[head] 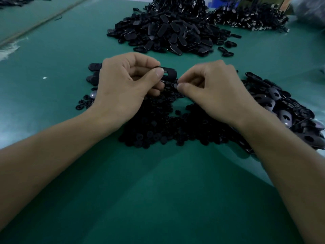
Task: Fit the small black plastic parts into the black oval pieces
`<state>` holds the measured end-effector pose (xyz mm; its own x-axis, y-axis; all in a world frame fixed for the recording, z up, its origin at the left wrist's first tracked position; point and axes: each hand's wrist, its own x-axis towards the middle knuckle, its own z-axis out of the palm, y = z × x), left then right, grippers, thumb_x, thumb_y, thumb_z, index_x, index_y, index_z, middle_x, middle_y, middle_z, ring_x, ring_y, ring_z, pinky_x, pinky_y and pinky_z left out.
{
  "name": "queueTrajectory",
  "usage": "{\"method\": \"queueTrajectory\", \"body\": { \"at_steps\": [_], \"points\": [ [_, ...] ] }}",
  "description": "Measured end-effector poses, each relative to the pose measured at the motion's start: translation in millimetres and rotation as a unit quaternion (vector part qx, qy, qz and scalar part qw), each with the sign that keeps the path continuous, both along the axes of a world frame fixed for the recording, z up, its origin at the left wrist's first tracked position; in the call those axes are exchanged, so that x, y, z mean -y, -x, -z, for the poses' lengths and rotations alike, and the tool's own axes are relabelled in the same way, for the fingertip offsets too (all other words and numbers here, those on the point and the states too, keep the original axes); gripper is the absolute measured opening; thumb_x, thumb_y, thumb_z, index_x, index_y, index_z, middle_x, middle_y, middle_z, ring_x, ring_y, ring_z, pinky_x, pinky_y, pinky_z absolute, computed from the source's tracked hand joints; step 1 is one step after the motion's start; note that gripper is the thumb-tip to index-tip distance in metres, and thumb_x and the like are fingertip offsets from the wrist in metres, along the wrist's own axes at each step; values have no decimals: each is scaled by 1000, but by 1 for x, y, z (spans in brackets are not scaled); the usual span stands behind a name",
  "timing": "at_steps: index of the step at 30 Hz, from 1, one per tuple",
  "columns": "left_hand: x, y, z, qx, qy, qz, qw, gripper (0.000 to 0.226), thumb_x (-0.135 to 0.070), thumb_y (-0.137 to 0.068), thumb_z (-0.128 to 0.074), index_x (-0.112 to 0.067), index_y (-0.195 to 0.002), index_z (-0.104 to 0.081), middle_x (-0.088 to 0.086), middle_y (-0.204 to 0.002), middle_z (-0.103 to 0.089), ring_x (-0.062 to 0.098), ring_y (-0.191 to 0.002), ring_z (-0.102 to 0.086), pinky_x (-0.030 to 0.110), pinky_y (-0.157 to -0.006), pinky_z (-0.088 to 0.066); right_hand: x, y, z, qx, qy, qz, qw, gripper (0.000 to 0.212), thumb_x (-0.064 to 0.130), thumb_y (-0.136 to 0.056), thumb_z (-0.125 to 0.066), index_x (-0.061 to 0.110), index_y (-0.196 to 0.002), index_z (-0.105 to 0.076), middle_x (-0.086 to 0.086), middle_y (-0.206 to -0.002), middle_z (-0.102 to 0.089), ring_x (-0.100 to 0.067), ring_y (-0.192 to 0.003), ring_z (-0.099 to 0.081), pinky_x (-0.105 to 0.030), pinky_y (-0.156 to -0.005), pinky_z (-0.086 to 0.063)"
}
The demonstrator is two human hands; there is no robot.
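head view over a green table point(158, 199). i see the left hand point(123, 88) raised over the middle of the surface, its thumb and curled fingers pinching one black oval piece point(169, 73) by its left end. the piece lies roughly level, its slotted face towards me and its right end free. the right hand point(211, 92) sits just beside it, with thumb and forefinger pressed together on a small part point(175, 84), a little round item just below the free end of the oval piece. its other fingers are curled under the palm. i cannot tell whether the small part touches the oval piece.

below both hands, in the middle of the surface, lies a loose heap of small parts point(167, 127) with a bare patch of table showing inside it. towards the right edge a spread of oval pieces point(284, 110) rests against that heap, partly hidden by the right forearm. a few loose ovals point(94, 66) lie behind the left hand. towards the far edge stands a tall pile of ovals point(167, 30). nearer the far right corner is a second pile point(249, 20) of dark items with pale glints; i cannot tell what they are. a white speck point(44, 78) lies towards the left edge.
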<state>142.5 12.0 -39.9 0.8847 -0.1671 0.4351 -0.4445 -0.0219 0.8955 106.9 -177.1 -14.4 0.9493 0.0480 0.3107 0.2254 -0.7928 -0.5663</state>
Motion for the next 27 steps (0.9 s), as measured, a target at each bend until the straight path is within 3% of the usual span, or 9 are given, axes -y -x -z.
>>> {"method": "queueTrajectory", "body": {
  "at_steps": [1, 3, 6, 9, 16, 20, 27],
  "points": [
    [0, 0, 0, -1, 4, -1, 1000, 10, -11, -91, -73, -17, -97, -68, -3, -73, -75, 15, -69, -75, 21, -64, -58, -1, 0, 1, -12, 44, -6, 999, 8, 30, -93, -71, 26, -97, -76, 17, -81, -66, 5, -73, -60, -6, -67, -46],
    [0, 0, 0, 0, 4, -1, 1000, 18, -11, -92, -71, -19, -107, -67, -4, -74, -75, 15, -71, -75, 22, -65, -58, -3, -1, 3, -41, 103, -20, 994, 13, 34, -92, -71, 28, -102, -75, 12, -86, -66, -4, -79, -62, -21, -77, -53],
    [1, 2, 0, 11, -3, -6, 1000, 15, -9, -92, -71, -20, -102, -70, -4, -74, -75, 15, -71, -75, 22, -66, -58, -8, -2, 3, -66, 121, -24, 990, 13, 35, -92, -71, 31, -103, -74, 9, -89, -64, -15, -87, -63, -40, -87, -55],
    [2, 4, -1, 11, 4, -11, 1000, 12, -7, -91, -71, -19, -91, -73, -3, -72, -75, 14, -69, -74, 22, -64, -58, -11, -3, 2, -68, 116, -20, 991, 7, 33, -93, -69, 30, -98, -74, 5, -93, -67, -19, -89, -64, -42, -87, -56],
    [2, 3, 2, -20, 26, -5, 999, 12, -7, -87, -74, -19, -89, -72, 0, -79, -77, 18, -73, -76, 23, -66, -59, -17, -3, 3, -35, 172, -23, 984, 17, 29, -105, -47, 17, -100, -59, -3, -95, -60, -26, -87, -59, -47, -81, -52],
    [0, 0, 3, -38, 27, -5, 999, 14, -5, -88, -73, -19, -91, -73, 2, -81, -77, 20, -75, -76, 25, -68, -60, -11, 0, -1, -6, 100, 4, 995, 15, 25, -104, -43, 16, -99, -54, -3, -94, -64, -22, -84, -61, -43, -75, -53],
    [0, -2, 5, -44, 12, -16, 999, 18, -1, -89, -70, -18, -92, -74, 4, -82, -78, 20, -76, -76, 25, -70, -60, -4, 3, -3, 23, -28, 7, 999, 10, 16, -96, -61, 21, -98, -69, 6, -80, -71, -6, -71, -67, -23, -68, -56]
  ]
}}
